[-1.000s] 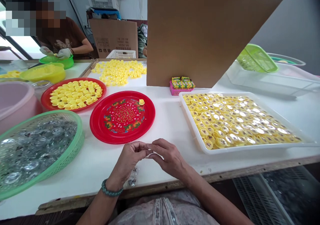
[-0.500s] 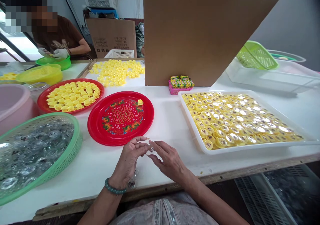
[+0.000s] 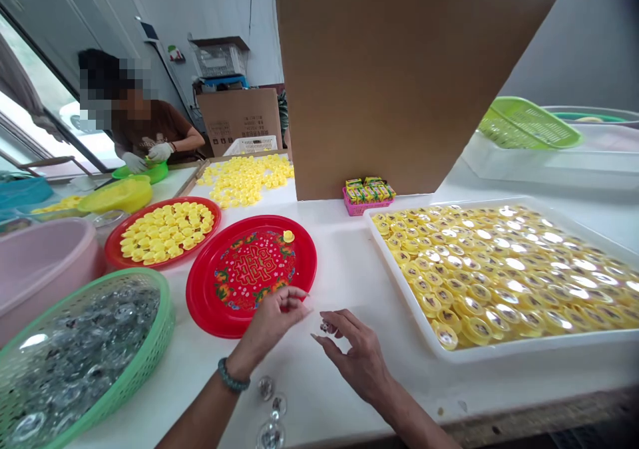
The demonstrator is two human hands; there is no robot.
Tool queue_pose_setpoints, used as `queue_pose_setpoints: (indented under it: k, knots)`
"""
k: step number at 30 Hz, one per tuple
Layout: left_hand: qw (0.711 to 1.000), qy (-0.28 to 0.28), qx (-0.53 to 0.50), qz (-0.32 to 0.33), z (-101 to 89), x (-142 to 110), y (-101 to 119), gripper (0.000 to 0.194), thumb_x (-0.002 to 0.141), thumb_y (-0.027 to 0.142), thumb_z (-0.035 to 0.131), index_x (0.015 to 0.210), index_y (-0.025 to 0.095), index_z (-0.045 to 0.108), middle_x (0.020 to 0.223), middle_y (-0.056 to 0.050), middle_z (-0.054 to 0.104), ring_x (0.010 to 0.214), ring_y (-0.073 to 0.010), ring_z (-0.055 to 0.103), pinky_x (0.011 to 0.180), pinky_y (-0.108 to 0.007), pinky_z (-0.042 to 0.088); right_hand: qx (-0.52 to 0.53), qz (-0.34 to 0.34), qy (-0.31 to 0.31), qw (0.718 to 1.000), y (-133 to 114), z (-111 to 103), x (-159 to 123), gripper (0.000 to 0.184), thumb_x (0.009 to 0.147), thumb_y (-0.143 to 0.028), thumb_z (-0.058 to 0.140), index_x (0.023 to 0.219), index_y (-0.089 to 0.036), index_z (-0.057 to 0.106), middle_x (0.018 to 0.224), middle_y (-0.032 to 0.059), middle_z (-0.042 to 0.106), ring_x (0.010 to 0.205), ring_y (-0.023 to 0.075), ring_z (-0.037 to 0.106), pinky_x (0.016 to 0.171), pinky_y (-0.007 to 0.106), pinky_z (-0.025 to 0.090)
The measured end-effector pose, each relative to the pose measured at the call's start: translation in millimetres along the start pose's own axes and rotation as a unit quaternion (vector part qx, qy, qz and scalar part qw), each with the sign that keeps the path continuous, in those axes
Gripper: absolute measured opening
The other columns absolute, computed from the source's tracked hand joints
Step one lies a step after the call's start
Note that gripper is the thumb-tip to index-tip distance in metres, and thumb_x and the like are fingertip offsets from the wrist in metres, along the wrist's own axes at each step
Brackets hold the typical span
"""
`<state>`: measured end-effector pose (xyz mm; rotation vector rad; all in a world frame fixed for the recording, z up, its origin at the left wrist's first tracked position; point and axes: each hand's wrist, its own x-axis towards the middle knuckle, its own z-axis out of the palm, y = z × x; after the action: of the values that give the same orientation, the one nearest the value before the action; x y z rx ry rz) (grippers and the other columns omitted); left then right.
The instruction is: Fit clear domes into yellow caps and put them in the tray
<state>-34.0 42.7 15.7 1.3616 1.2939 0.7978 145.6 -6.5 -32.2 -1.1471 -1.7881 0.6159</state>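
While the right hand (image 3: pixel 352 346) grips a trinket (image 3: pixel 327 327), table (image 3: pixel 382 302) open toward its two o'clock, the left hand (image 3: pixel 272 319), hold unclear, overlaps the plate edge (image 3: pixel 307 261).

Bare white tabletop (image 3: pixel 339 256) runs up mid-frame between the red floral tray (image 3: pixel 254 266) and the white tray (image 3: pixel 524 346) at right, ending at the brown cardboard panel (image 3: pixel 384 83). The left hand (image 3: pixel 274 322) and right hand (image 3: pixel 357 346) flank its lower end; a green mesh basket (image 3: pixel 156 349) blocks lower left.
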Motion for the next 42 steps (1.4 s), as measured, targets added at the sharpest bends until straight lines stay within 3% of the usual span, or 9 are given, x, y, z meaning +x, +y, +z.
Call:
queue_pose_setpoints:
  k: [3,6,10,14,18,22,29,37,42]
  knots:
    - [0.949,0.104,0.275,0.11,-30.6,59.2,8.9,0.027,0.076,0.022,0.059,0.103,0.018,0.062,0.102,-0.011,0.063,0.088,-0.0249,0.058,0.083,-0.038,0.043,0.001,0.005,0.027,1.0,12.5,2.0,0.5,0.025,0.082,-0.021,0.058,0.107,-0.023,0.057,0.084,0.005,0.062,0.068,0.0161,0.059,0.06,0.028,0.052]
    - [0.881,0.076,0.437,0.165,-54.0,125.1,12.2,0.036,0.075,0.009,0.053,0.11,0.017,0.06,0.111,-0.012,0.061,0.108,-0.0262,0.052,0.097,-0.038,0.034,-0.005,-0.016,0.019,1.0,19.4,2.3,-0.6,0.028,0.082,-0.02,0.057,0.109,-0.023,0.055,0.09,0.0067,0.062,0.075,0.0185,0.061,0.064,0.03,0.052]
    - [0.858,0.032,0.492,0.145,-58.7,185.8,1.9,0.035,0.072,0.01,0.058,0.106,0.015,0.062,0.11,-0.014,0.062,0.106,-0.0281,0.053,0.094,-0.037,0.036,-0.01,-0.018,0.0,1.0,20.7,-1.6,-2.7,0.031,0.082,-0.021,0.059,0.113,-0.024,0.052,0.095,0.0082,0.061,0.081,0.0203,0.061,0.069,0.032,0.052]
    - [0.859,0.038,0.494,0.131,-51.0,200.5,-10.2,0.021,0.074,0.017,0.057,0.093,0.014,0.066,0.092,-0.012,0.067,0.089,-0.0279,0.059,0.08,-0.034,0.041,-0.005,-0.003,-0.009,1.0,20.1,-6.2,-3.7,0.032,0.082,-0.02,0.058,0.113,-0.024,0.052,0.098,0.0089,0.06,0.084,0.0205,0.06,0.072,0.032,0.052]
    - [0.858,0.074,0.492,0.131,-40.8,175.0,-2.2,0.02,0.076,0.023,0.056,0.091,0.014,0.065,0.09,-0.012,0.066,0.085,-0.0276,0.058,0.074,-0.034,0.04,0.022,0.003,-0.004,1.0,18.3,-9.1,-1.5,0.034,0.08,-0.015,0.056,0.113,-0.023,0.051,0.099,0.0087,0.059,0.085,0.0204,0.058,0.073,0.033,0.05]
    - [0.879,0.102,0.436,0.163,-8.3,107.8,6.2,0.02,0.077,0.027,0.057,0.093,0.018,0.064,0.092,-0.009,0.064,0.082,-0.0239,0.057,0.073,-0.031,0.04,0.052,0.036,0.018,0.998,14.3,-17.9,-1.9,0.025,0.079,-0.018,0.06,0.103,-0.022,0.055,0.092,0.006,0.06,0.077,0.0175,0.058,0.069,0.03,0.049]
    - [0.955,-0.028,0.253,0.153,63.2,-11.1,-39.0,0.018,0.075,0.021,0.06,0.093,0.021,0.065,0.089,-0.006,0.063,0.077,-0.0199,0.057,0.068,-0.029,0.042,0.035,0.048,-0.048,0.997,10.0,-44.2,-19.1,0.024,0.079,-0.028,0.066,0.101,-0.022,0.061,0.087,0.0044,0.061,0.077,0.0164,0.058,0.071,0.029,0.048]
    - [0.978,-0.02,0.167,0.125,66.1,-21.2,-67.0,0.03,0.072,0.018,0.065,0.102,0.02,0.063,0.096,-0.004,0.061,0.075,-0.0159,0.056,0.067,-0.026,0.045,-0.065,0.038,-0.098,0.992,20.1,-42.5,-23.6,0.027,0.079,-0.027,0.065,0.105,-0.022,0.062,0.096,0.0055,0.062,0.086,0.0182,0.059,0.076,0.031,0.048]
    - [0.989,-0.018,0.102,0.107,62.9,-19.2,-73.6,0.021,0.072,0.017,0.065,0.092,0.019,0.065,0.087,-0.003,0.061,0.069,-0.0141,0.055,0.064,-0.024,0.046,-0.134,0.028,-0.145,0.98,25.8,-34.7,-16.8,0.026,0.079,-0.025,0.065,0.105,-0.021,0.063,0.094,0.0059,0.063,0.086,0.0191,0.059,0.076,0.031,0.047]
